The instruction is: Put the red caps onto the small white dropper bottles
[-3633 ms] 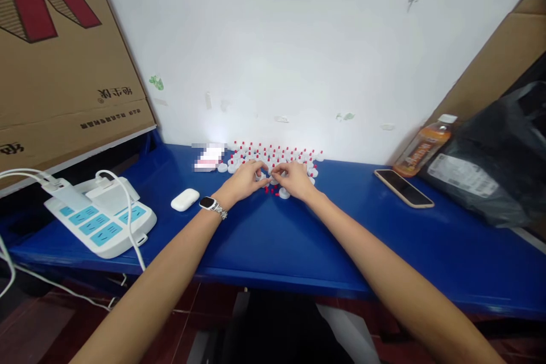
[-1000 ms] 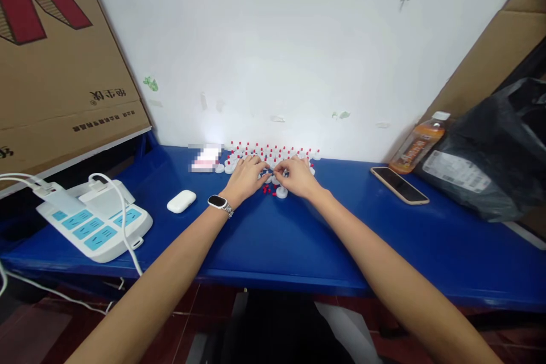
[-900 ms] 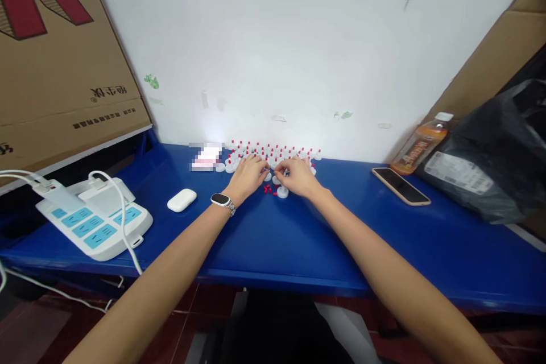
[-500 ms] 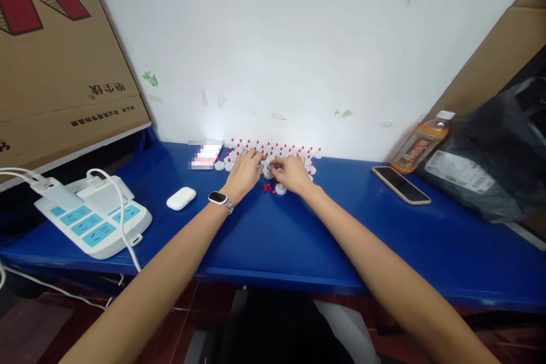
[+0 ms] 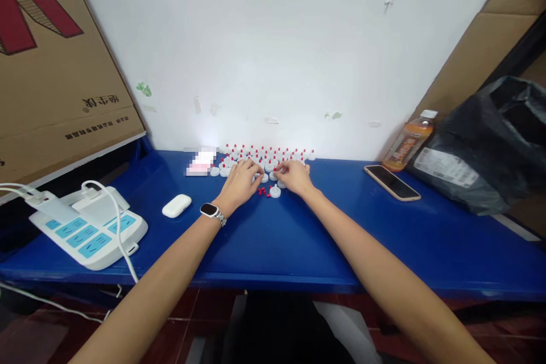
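Note:
Many white nozzle caps (image 5: 224, 170) with small red tips stand grouped by the wall. My left hand (image 5: 241, 183) is among the front ones, thumb and forefinger bent together beside a white cap (image 5: 265, 178); what they pinch, if anything, is hidden. With fingertips closed, my right hand (image 5: 295, 176) pinches a red tip (image 5: 275, 170) at the top of a white cap (image 5: 273, 177). In front of the hands lie several loose red tips (image 5: 261, 191). A white nozzle cap without a red tip (image 5: 275, 191) stands just right of them.
Left on the blue table (image 5: 273, 250) are a white earbud case (image 5: 176, 206) and a power strip (image 5: 96, 239) with chargers and cables. A phone (image 5: 392, 183), an orange drink bottle (image 5: 409, 142) and a black plastic bag (image 5: 478, 148) are at right. A cardboard box (image 5: 63, 79) stands left.
The view has shifted slightly. My right hand has drawn a little away from my left, and a red tip now shows at its fingertips.

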The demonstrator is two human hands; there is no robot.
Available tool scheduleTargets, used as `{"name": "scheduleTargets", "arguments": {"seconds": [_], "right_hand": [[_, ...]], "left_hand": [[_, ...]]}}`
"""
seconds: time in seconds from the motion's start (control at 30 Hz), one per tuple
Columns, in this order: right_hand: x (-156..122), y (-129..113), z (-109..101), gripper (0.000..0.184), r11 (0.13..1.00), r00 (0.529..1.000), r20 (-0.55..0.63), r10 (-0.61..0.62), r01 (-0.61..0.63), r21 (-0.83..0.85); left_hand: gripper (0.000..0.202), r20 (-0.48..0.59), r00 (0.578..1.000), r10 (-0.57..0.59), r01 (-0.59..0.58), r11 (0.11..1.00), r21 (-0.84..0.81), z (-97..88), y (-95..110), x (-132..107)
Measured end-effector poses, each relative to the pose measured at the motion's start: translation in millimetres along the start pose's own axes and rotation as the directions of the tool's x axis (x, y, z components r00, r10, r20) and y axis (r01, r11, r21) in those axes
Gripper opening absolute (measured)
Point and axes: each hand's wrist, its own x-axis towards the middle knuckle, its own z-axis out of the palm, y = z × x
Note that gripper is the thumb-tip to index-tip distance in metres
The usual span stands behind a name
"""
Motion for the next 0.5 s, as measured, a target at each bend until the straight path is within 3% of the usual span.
{"name": "scheduleTargets", "arguments": {"seconds": [0.2, 0.3, 0.4, 0.5], "right_hand": [[-1.0, -0.6, 0.1, 0.015, 0.998, 0.994, -0.093, -0.06, 0.06, -0.006], [-7.1, -4.8, -7.5, 0.014, 0.972, 0.97, -0.181, -0.163, 0.189, 0.139], [-14.5, -11.6, -15.0, 0.015, 0.883, 0.943, -0.174, -0.284, 0.328, 0.337], [-21.0, -17.6, -18.4, 0.018, 0.842, 0.908, -0.13, -0.398, 0.418, 0.342]], "left_hand": [[0.016, -0.03, 1.0, 0.006, -0.007, 1.0, -0.028, -0.1, 2.4, 0.3], [0.018, -0.078, 0.997, -0.003, -0.003, 0.998, -0.07, -2.8, 3.9, 1.1], [0.023, -0.144, 0.989, -0.007, -0.017, 0.986, -0.166, -8.6, 9.0, 1.4], [0.026, -0.177, 0.984, -0.022, -0.032, 0.956, -0.293, -14.5, 14.9, 0.6]]}}
